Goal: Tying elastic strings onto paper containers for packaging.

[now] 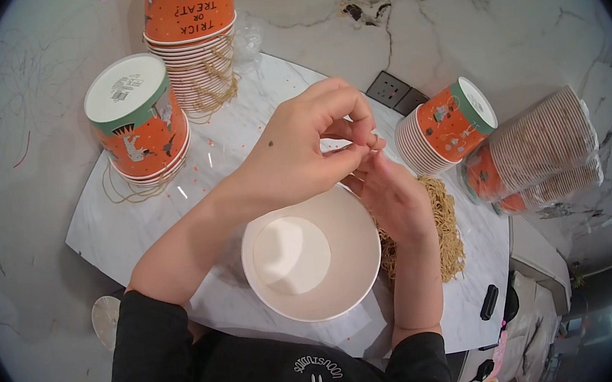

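Grip of the left hand pinches together; of the right hand, I can't tell. Likely knotting, next needing a steady pull; open bucket by the table's near edge, cord heap beside it.

smooth white round paper bucket with a soft sheen inside, rough tan heap of fibrous cord, glossy grey-veined white marble-look tabletop, crinkled clear plastic sleeve, matt black cloth shirt

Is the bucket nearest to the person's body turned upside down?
No, the bucket opens upward, showing its white inside and round bottom.
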Tool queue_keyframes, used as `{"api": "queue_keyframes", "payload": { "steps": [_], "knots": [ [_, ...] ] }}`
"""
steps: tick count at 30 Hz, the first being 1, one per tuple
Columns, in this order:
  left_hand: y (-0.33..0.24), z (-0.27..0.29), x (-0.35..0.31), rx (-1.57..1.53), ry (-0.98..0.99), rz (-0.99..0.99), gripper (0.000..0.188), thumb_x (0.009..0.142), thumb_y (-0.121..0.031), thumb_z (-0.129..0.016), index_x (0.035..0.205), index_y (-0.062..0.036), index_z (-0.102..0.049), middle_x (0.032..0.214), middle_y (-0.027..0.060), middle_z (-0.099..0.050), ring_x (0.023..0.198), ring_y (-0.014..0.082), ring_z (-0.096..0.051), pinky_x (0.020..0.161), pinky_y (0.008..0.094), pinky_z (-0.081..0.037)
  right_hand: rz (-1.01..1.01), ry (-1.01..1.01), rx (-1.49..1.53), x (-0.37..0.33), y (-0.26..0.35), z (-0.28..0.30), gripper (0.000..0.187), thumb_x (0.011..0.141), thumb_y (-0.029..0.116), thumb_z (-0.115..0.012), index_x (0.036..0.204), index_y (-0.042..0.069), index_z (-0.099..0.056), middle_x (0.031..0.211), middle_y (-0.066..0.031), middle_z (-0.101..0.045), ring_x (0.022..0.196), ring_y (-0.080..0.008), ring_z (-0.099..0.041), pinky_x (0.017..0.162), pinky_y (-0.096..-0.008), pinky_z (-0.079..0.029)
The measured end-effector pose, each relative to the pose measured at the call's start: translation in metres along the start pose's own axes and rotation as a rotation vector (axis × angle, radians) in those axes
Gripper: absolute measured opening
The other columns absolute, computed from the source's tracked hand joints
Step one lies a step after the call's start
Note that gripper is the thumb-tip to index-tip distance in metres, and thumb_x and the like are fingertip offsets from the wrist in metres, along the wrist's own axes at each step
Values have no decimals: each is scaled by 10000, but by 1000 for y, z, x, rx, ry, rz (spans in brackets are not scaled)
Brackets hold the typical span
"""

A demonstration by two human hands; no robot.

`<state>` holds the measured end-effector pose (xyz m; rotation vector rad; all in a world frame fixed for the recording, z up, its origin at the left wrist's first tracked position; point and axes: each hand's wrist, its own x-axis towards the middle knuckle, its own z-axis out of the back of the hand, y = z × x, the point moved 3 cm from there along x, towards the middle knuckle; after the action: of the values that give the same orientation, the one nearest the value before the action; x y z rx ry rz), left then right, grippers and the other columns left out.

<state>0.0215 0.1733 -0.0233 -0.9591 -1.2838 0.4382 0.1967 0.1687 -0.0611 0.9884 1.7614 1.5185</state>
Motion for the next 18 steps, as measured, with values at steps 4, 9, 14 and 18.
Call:
{"api": "queue_keyframes", "payload": {
  "steps": [4, 9, 14, 18],
  "knots": [
    [-5, -3, 0, 62, -29, -37, 218, 822, 123, -671, 898, -37, -543, 1064, 52, -550, 937, 118, -647, 880, 279, -563, 90, 302, 725, 0, 8, 3, 659, 1102, 429, -338, 1492, -100, -383, 1491, -244, -483, 1419, -354, -445, 1216, -468, -312],
    [-11, -6, -2, 104, 102, 20, 216, 818, 96, -701, 914, -36, -560, 1030, 39, -579, 902, 121, -641, 837, 284, -566, 70, 161, 798, -2, 19, 12, 515, 1106, 353, -390, 1406, -58, -465, 1293, -179, -588, 1278, -330, -532, 1156, -449, -396],
    [-4, 6, -1, 259, 151, 160, 194, 796, 84, -713, 891, -7, -570, 913, 49, -633, 806, 119, -650, 770, 272, -555, 176, -66, 1020, -12, 32, 50, 154, 1092, 139, -454, 1114, 31, -561, 801, 0, -448, 759, -145, -453, 969, -364, -466],
    [4, 27, -1, 455, 80, 228, 68, 733, 26, -651, 775, 9, -600, 703, 104, -654, 707, 220, -679, 653, 346, -528, 380, -247, 791, -27, 48, 80, 162, 1086, 145, -474, 1107, 28, -583, 786, 2, -455, 753, -137, -450, 932, -348, -472]
  ]
}}
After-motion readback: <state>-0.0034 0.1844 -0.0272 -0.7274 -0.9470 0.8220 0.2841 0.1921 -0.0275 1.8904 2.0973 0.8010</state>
